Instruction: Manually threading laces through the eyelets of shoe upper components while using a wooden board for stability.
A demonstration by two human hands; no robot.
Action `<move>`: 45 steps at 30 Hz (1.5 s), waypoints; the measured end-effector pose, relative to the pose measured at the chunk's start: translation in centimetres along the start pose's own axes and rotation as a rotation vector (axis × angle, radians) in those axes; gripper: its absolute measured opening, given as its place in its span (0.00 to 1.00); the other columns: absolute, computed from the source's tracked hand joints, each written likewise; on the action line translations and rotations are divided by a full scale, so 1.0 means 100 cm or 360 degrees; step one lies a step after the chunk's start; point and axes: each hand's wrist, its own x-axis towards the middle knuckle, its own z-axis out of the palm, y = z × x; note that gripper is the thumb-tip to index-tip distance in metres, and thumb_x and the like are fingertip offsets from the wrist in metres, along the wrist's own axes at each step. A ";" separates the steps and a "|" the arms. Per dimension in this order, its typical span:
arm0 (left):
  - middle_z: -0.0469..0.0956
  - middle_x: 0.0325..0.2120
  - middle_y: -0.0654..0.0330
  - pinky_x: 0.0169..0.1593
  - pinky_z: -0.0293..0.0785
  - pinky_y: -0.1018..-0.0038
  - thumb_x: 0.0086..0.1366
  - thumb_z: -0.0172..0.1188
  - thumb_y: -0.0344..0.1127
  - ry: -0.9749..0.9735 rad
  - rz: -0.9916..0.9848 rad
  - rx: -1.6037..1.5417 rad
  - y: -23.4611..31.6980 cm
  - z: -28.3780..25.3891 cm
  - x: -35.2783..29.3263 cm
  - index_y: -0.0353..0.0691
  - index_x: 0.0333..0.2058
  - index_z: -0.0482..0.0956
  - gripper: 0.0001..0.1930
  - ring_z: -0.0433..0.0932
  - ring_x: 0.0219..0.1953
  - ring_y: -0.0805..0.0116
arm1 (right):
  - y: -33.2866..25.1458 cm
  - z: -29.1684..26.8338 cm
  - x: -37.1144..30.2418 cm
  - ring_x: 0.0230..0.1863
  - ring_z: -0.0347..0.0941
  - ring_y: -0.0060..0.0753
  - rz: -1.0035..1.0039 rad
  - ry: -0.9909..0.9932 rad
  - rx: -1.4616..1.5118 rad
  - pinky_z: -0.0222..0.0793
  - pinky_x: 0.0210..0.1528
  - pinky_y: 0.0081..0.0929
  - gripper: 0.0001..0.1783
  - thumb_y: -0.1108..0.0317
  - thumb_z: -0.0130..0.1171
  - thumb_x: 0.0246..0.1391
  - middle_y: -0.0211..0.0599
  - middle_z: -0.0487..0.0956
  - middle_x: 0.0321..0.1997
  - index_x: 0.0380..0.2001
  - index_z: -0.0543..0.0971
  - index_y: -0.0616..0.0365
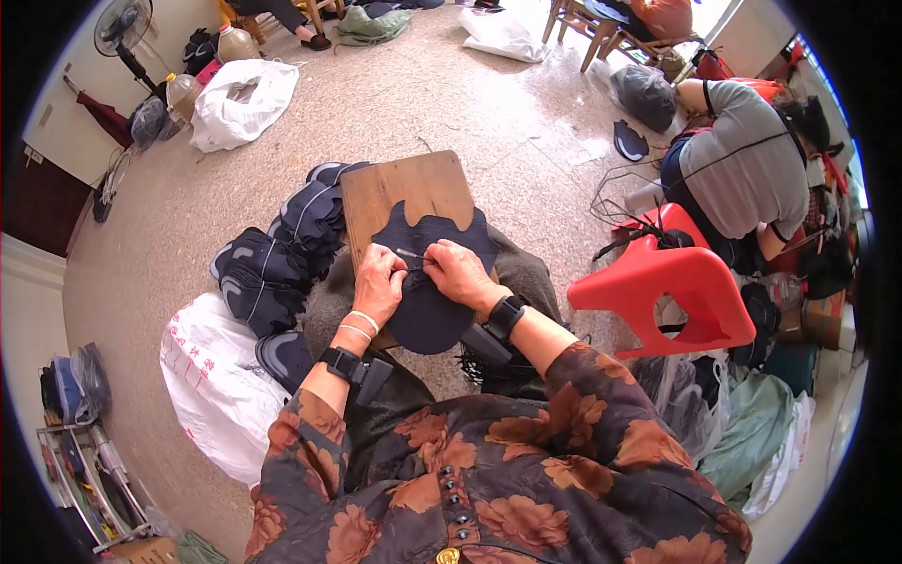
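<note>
Dark fabric piece (428, 315), jagged top edge, rounded bottom, lies on the wooden board (404, 179) over the lap. Right hand (458, 274) appears to pinch a slim tool (411, 254); left hand (378, 285) curled at the fabric's middle, exact grip hidden, can't tell. Step looks like close handwork, maybe stitching or threading. Next move likely calls for fabric steadied and tool guided precisely, fingertips clear of its point.

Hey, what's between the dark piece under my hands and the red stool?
The head view shows your right knee, then floor, between the dark piece and the red stool.
</note>
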 end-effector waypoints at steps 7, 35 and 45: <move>0.73 0.33 0.54 0.41 0.75 0.66 0.53 0.67 0.24 0.0019 0.0061 0.0091 0.002 0.003 0.002 0.36 0.26 0.82 0.03 0.77 0.37 0.57 | -0.004 -0.003 0.000 0.40 0.77 0.55 0.0000 -0.0054 -0.0017 0.74 0.42 0.48 0.06 0.69 0.58 0.53 0.46 0.77 0.35 0.33 0.77 0.58; 0.72 0.39 0.55 0.45 0.76 0.69 0.58 0.67 0.31 -0.0339 -0.0043 0.0046 0.029 -0.015 0.007 0.35 0.38 0.79 0.11 0.76 0.38 0.64 | 0.068 -0.063 -0.057 0.37 0.76 0.29 0.1155 0.0431 0.2589 0.75 0.40 0.26 0.09 0.68 0.54 0.64 0.38 0.79 0.38 0.40 0.75 0.65; 0.71 0.36 0.57 0.42 0.75 0.70 0.56 0.71 0.35 -0.0140 -0.0048 0.0155 0.017 0.001 0.004 0.36 0.32 0.80 0.11 0.74 0.35 0.65 | 0.078 -0.068 -0.064 0.42 0.72 0.30 0.0932 0.0604 0.3298 0.71 0.38 0.23 0.08 0.73 0.54 0.61 0.41 0.75 0.45 0.41 0.72 0.67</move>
